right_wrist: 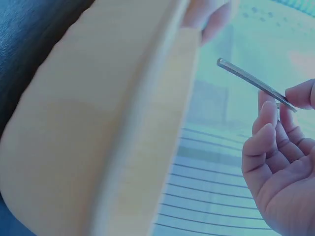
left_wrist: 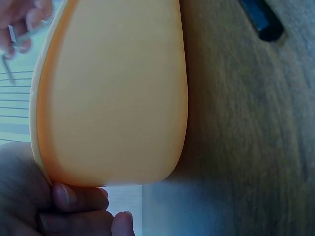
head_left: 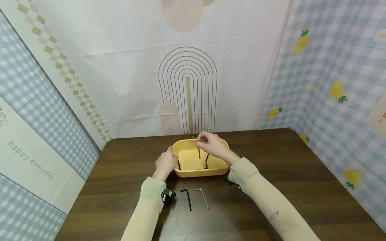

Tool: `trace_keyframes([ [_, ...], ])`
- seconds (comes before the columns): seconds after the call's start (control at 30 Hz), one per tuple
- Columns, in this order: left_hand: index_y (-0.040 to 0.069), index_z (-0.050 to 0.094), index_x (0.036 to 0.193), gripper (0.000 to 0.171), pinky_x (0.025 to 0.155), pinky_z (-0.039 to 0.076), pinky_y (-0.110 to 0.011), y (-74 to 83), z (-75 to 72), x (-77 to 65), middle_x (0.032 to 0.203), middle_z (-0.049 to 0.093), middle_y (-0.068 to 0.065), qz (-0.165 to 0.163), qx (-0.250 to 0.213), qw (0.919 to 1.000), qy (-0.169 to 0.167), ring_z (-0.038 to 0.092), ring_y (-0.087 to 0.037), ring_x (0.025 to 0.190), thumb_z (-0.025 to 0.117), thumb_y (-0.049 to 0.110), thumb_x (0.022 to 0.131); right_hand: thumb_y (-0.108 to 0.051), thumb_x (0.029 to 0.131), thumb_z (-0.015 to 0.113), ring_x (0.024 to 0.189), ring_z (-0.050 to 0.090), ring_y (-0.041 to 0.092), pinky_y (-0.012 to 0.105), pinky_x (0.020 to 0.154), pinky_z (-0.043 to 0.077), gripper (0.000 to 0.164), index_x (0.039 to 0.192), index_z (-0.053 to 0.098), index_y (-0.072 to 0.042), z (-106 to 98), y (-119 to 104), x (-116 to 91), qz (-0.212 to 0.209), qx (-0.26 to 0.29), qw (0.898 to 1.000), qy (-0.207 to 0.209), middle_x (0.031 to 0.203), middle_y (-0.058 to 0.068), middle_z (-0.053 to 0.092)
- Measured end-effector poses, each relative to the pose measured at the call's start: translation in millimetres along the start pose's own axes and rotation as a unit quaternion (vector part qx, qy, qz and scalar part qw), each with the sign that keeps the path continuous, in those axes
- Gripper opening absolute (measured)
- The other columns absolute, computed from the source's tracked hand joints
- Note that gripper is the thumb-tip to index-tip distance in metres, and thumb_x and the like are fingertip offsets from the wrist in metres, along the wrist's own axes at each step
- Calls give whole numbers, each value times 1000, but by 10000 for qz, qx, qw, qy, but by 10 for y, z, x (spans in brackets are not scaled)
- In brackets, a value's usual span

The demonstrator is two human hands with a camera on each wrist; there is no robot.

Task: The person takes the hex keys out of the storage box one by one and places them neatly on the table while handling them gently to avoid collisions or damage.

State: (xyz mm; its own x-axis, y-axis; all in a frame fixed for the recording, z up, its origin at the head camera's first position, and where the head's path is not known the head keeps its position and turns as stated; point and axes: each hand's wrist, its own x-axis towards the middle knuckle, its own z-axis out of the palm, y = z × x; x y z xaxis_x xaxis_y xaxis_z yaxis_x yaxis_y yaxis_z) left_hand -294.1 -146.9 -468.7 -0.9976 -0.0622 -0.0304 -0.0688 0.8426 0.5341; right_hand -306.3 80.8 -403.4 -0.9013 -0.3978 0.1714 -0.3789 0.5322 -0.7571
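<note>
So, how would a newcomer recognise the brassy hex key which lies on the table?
On the brown table, find the yellow tray. Outside it, on the near side, the brassy hex key lies beside a black hex key. It is the right one, and its paler, golden colour sets it apart.

- On my feed this looks like a small booth-like corner; home or studio, I can't tell.
- I see a pale printed cloth (head_left: 126,83) hanging behind a wood-grain table (head_left: 129,164).
- Blue-checked fabric (head_left: 328,60) with pineapples (head_left: 336,88) hangs at right.
</note>
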Motion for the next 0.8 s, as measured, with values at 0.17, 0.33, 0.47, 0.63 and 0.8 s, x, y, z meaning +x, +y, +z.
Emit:
trace_keyframes([
  [0.17,7,41,153,54,52,42,-36,-19,-17,21,72,61,-7,37,44,10000,80,57,-22,56,49,23,102,-22,91,60,72,57,18,34,63,47,9,96,63,-16,-82,-148,-109,-217,47,9997,127,87,0,64],
  [0.33,7,41,153,54,52,42,-36,-24,-28,22,73,62,-7,30,22,10000,57,58,-23,57,48,23,103,-21,89,62,75,58,18,35,65,47,7,95,63,-17,-107,-205,-201,-425,62,9989,170,86,-1,65],
  [0.47,6,41,153,54,52,42,-36,-19,-24,10,72,61,-7,20,29,10000,10,58,-22,56,48,23,103,-18,90,62,75,59,19,35,66,48,8,96,64,-14,-125,-224,-280,-467,158,9987,95,85,-1,65],
  [0.63,6,40,153,54,51,42,-35,-8,-15,-2,71,61,-7,27,28,10000,-13,57,-22,55,47,23,102,-16,90,63,75,63,19,35,68,52,11,99,67,-12,-169,-237,-381,-309,297,9991,59,86,0,67],
  [0.8,6,40,154,55,52,42,-35,0,-5,-1,72,61,-7,16,27,10000,-15,58,-21,56,48,24,102,-12,89,61,70,65,20,38,65,54,12,99,67,-9,-212,-180,-482,-141,446,9989,8,83,2,68],
])
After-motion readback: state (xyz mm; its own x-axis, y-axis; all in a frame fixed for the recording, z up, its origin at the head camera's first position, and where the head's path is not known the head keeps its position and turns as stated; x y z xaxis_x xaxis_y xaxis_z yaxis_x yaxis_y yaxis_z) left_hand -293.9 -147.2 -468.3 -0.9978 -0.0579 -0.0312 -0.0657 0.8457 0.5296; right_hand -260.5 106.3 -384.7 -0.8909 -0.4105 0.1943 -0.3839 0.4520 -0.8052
